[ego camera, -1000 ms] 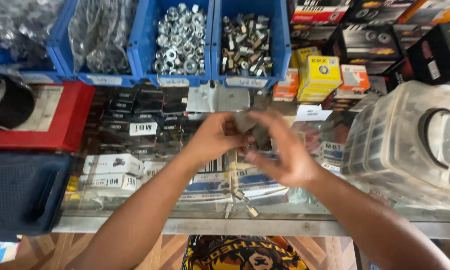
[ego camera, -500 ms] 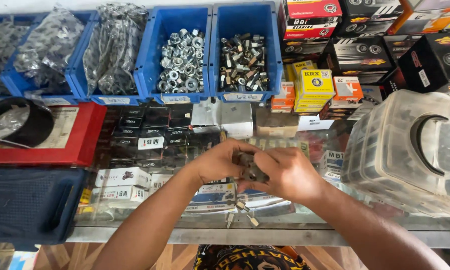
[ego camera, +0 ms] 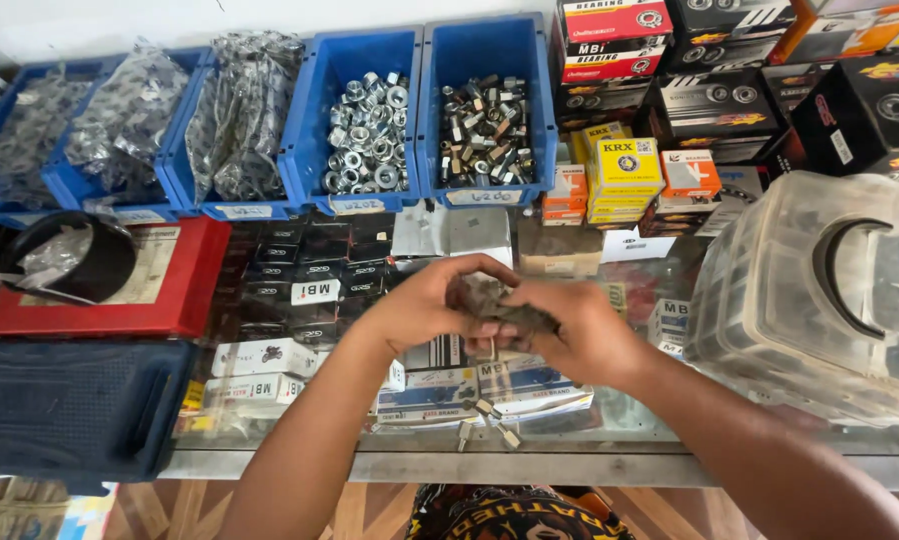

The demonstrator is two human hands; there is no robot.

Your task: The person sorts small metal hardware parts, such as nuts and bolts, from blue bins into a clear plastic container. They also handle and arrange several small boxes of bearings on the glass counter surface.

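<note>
Above a glass counter, my left hand and my right hand meet around a small dark, crumpled piece, perhaps a scrap of greasy plastic or metal. Both hands pinch it between fingers and thumbs. Several small bolts lie on the glass just below the hands, near the counter's front edge.
Blue bins at the back hold nuts, bolts and bagged parts. Stacked bearing boxes fill the back right. A clear plastic container stands at right; a red case and a dark blue case lie at left.
Both hands have moved slightly toward me and lower over the glass, still working the dark piece. The view has shifted a little, showing more of the bins.
</note>
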